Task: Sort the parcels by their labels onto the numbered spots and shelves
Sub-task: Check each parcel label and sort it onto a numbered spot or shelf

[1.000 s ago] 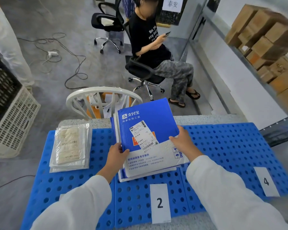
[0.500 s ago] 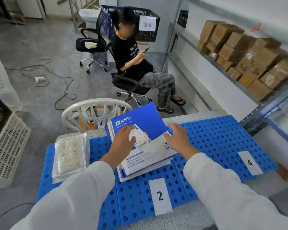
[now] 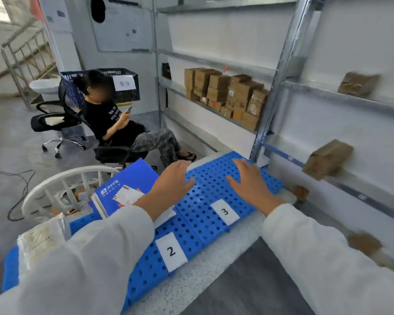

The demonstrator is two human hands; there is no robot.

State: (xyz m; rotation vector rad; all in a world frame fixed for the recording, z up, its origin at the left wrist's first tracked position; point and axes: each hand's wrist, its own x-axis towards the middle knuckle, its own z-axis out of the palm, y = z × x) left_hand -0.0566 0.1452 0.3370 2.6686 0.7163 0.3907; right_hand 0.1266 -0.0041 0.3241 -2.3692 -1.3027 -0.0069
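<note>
Left hand (image 3: 172, 183): palm down, fingers straight and loose, holding nothing, wrist crossing the stack of blue parcels (image 3: 123, 189).
Right hand (image 3: 250, 183): palm down, fingers spread, empty, over the blue mat (image 3: 214, 185) beyond card 3 (image 3: 225, 211).
Mat, from left: clear-bagged parcels (image 3: 41, 239); blue parcels behind card 2 (image 3: 171, 251).
Shelf (image 3: 175, 89): brown boxes (image 3: 225, 94) stacked (labels too blurred to read).

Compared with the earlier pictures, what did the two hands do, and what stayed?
Both hands let go of the blue parcel: the left hand and right hand moved rightwards, open, over the board by label 3. The blue parcel stayed on its stack behind label 2.
</note>
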